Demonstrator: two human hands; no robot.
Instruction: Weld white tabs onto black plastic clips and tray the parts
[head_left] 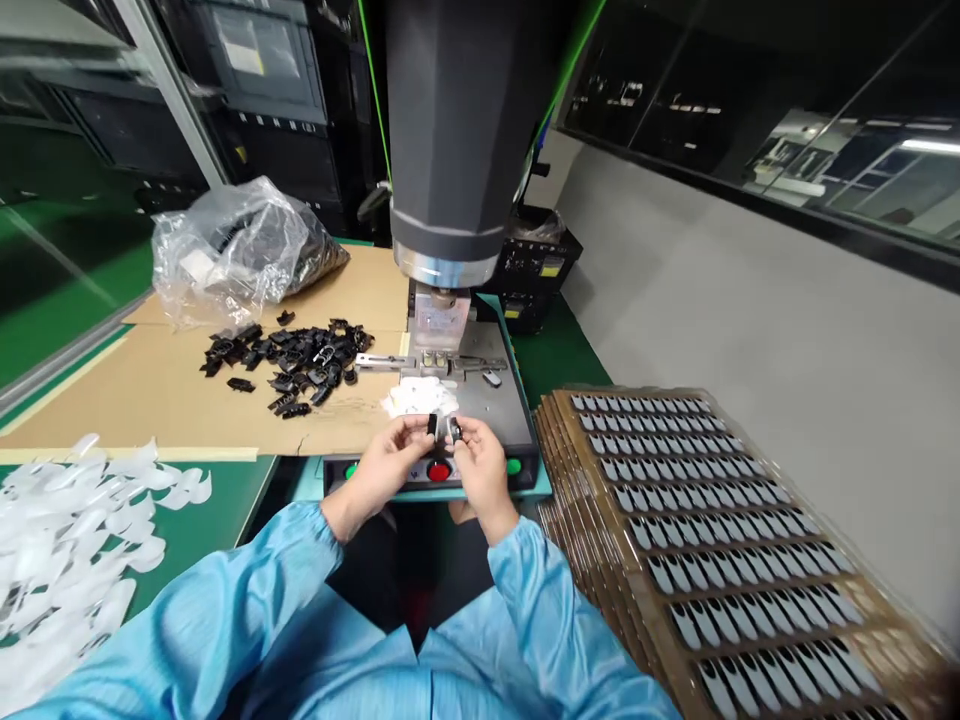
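My left hand (388, 455) pinches a small black plastic part (432, 425) between thumb and fingers. Close beside it, my right hand (480, 460) grips another small black part (454, 430) that has a pale or shiny side. The two parts are a little apart, above the front edge of the press base (495, 410). Just beyond my fingers lies a heap of white film pieces (420, 396). Under the press head (442, 235) sits a metal fixture (433, 360), and one small grey-topped part (492, 379) rests to its right.
Loose black plastic parts (307, 360) are heaped on the cardboard (172, 400), with a clear plastic bag (247, 245) behind. White film scraps (82, 530) cover the left bench. At right, stacked brown trays (592, 500) hold rows of grey-black parts. A red button (438, 471) sits below my hands.
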